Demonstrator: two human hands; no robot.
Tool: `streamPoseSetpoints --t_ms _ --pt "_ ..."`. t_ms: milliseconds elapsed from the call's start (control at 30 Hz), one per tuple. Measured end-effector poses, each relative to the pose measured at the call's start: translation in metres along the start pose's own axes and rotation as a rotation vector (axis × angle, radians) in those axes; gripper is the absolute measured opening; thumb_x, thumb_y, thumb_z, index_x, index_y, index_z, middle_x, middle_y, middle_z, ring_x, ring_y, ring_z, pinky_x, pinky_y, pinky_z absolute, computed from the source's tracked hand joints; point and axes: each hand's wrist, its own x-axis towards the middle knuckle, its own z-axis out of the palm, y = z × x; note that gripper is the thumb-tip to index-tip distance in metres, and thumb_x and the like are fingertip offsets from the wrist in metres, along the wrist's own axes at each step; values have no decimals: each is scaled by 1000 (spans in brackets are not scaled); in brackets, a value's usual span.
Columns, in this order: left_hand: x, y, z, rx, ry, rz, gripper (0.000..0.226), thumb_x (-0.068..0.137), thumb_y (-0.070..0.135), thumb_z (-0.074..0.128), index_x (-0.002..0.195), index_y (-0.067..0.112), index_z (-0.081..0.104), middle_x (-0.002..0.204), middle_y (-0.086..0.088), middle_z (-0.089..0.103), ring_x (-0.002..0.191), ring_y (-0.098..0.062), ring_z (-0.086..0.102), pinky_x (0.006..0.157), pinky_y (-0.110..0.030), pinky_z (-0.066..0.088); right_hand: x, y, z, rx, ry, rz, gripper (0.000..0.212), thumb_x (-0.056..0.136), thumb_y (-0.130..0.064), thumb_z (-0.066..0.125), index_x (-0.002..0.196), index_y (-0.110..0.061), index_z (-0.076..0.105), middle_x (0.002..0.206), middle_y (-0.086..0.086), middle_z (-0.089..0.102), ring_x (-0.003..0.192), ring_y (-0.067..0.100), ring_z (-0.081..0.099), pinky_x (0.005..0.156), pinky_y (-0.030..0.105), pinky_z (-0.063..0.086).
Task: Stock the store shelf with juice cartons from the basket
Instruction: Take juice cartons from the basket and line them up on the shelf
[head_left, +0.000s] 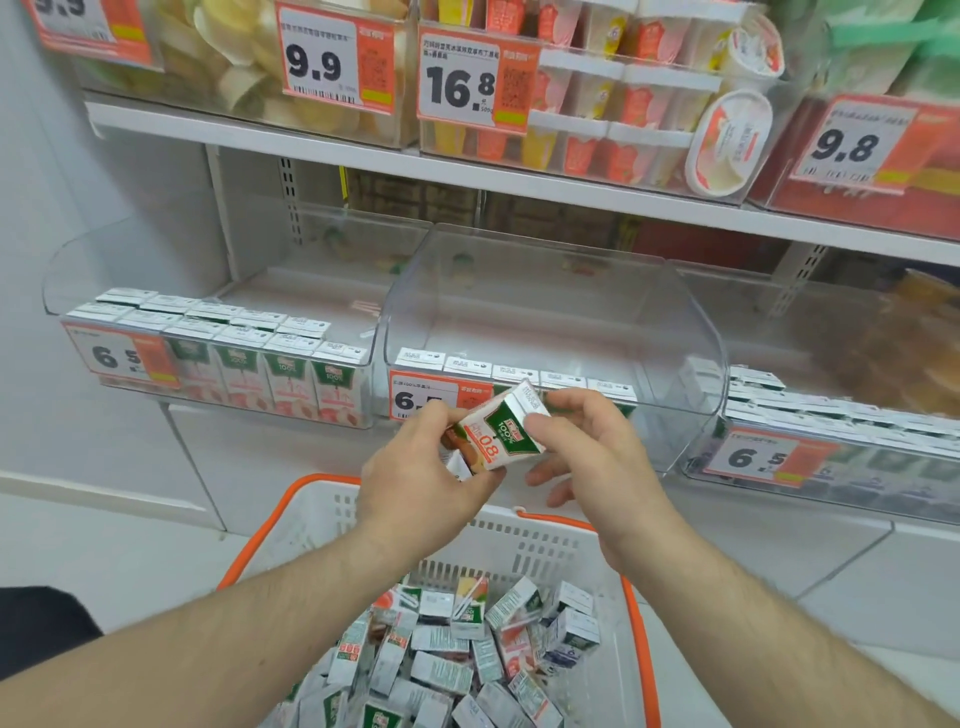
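Note:
A small white, green and orange juice carton (496, 434) is tilted in the air in front of the middle clear shelf bin (670, 332). My left hand (421, 473) grips its lower left side. My right hand (587, 441) pinches its top right corner with thumb and forefinger. A single row of cartons (514, 370) stands along that bin's front wall, and the space behind the row is bare. Below my arms, the white basket (524, 540) with orange rim holds several loose cartons (457, 660) in a heap.
The left bin (218, 358) holds several upright cartons in rows behind a 6.5 price tag. A right bin (831, 431) also holds cartons. The upper shelf (467, 171) carries cups and tubs with price tags 9.9, 16.8 and 9.8. White floor lies at the left.

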Motion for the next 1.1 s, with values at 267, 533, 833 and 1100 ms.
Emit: streamPoseSetpoints --t_ms 267,533,833,1100 --pt "-1 36 33 -2 168 223 44 74 36 78 109 36 52 97 14 62 89 -14 62 75 -38 51 6 -17 -13 -4 331 26 33 73 -47 62 79 -14 63 80 10 72 78 29 71 65 47 61" --pt "13 51 45 -16 10 266 67 80 27 70 141 31 42 142 13 40 116 -13 52 90 -35 47 23 -36 -70 215 436 105 23 95 -28 53 87 -10 64 73 10 72 62 22 72 51 32 56" --pt "24 55 62 335 -226 179 82 86 35 60 149 50 10 158 15 -13 88 -18 60 67 -28 42 42 -45 -103 118 524 -59 20 96 -23 50 84 -17 65 88 8 71 81 20 74 62 33 62" --pt "24 50 69 338 -222 178 85 84 33 62 150 46 10 158 14 -12 91 -17 58 70 -27 41 62 -26 -111 -689 479 -350 38 101 -28 46 134 -13 56 122 6 54 106 15 49 82 15 29"
